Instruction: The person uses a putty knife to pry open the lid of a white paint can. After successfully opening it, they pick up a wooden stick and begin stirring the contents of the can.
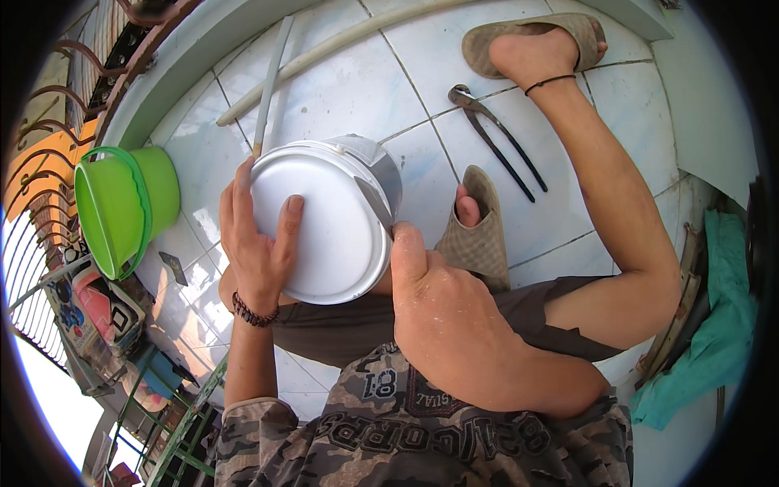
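Observation:
A white plastic bucket (377, 162) with a white lid (329, 235) is tilted so that its lid faces me. My left hand (260, 235) grips its left side, thumb resting on the lid and fingers round the rim. My right hand (446, 308) is closed round a flat-bladed metal tool (375, 203), whose handle is hidden in the fist. The grey blade lies against the lid's right edge. Whether its tip is under the rim I cannot tell. Beyond my right hand, pincers (501, 144) with long black handles lie on the tiles.
A light green bucket (114, 211) with a green handle stands at the left. Across the tiled floor (389, 77) lie a long pale pipe (324, 50) and a thin grey bar (272, 85). My sandalled feet are at the right; teal cloth (706, 325) hangs at the far right.

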Demonstrator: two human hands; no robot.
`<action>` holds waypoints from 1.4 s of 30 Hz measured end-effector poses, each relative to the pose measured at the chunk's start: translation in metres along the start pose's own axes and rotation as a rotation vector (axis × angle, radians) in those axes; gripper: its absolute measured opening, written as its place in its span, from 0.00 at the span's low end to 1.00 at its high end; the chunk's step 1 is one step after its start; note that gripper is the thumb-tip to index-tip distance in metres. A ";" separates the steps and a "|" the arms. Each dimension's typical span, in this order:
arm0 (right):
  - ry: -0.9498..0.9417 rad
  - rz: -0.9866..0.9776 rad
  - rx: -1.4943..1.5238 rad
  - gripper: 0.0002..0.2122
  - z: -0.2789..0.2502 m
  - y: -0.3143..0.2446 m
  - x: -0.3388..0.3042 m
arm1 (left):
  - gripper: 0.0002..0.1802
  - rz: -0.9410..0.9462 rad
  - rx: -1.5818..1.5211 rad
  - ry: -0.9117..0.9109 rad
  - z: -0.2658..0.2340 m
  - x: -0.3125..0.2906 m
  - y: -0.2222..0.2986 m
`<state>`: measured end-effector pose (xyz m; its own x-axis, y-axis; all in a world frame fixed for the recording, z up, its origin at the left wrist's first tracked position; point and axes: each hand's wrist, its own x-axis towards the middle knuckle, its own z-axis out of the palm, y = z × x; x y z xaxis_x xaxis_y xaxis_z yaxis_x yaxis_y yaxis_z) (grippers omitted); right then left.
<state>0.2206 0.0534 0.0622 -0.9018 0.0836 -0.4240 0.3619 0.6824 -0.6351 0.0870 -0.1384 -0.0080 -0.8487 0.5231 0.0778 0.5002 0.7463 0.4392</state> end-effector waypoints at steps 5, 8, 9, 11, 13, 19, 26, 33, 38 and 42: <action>-0.021 -0.014 0.492 0.11 -0.012 0.053 0.009 | 0.34 -0.001 0.020 0.017 0.000 -0.003 0.000; -0.105 0.062 0.675 0.08 -0.008 0.059 0.007 | 0.34 0.010 0.019 0.022 0.000 -0.001 0.001; -0.066 0.032 0.637 0.10 -0.005 0.059 0.005 | 0.34 0.013 0.018 0.025 0.000 -0.001 0.001; 0.092 -0.081 0.476 0.16 0.005 0.054 -0.003 | 0.34 -0.003 0.022 0.027 0.000 -0.001 0.002; 0.171 -0.130 0.382 0.19 0.009 0.046 -0.009 | 0.34 -0.012 0.025 0.028 0.001 -0.002 0.001; 0.053 -0.026 0.478 0.18 0.000 0.026 -0.010 | 0.36 -0.019 0.040 0.024 0.002 -0.003 -0.002; 0.055 -0.014 0.132 0.17 0.000 0.009 -0.006 | 0.36 -0.007 0.000 0.020 0.001 -0.002 -0.001; -0.335 0.241 0.428 0.16 -0.054 0.045 0.030 | 0.36 -0.027 -0.007 0.003 0.000 -0.005 -0.002; -0.605 0.324 0.940 0.16 -0.051 0.088 0.046 | 0.36 -0.029 0.031 -0.014 0.000 -0.003 -0.001; -0.758 0.300 1.244 0.15 -0.025 0.120 0.057 | 0.36 -0.010 0.050 -0.031 0.000 -0.001 0.000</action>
<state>0.2069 0.1587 -0.0221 -0.5655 -0.5500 -0.6145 0.8246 -0.3672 -0.4302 0.0880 -0.1389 -0.0075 -0.8484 0.5274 0.0458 0.5005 0.7708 0.3941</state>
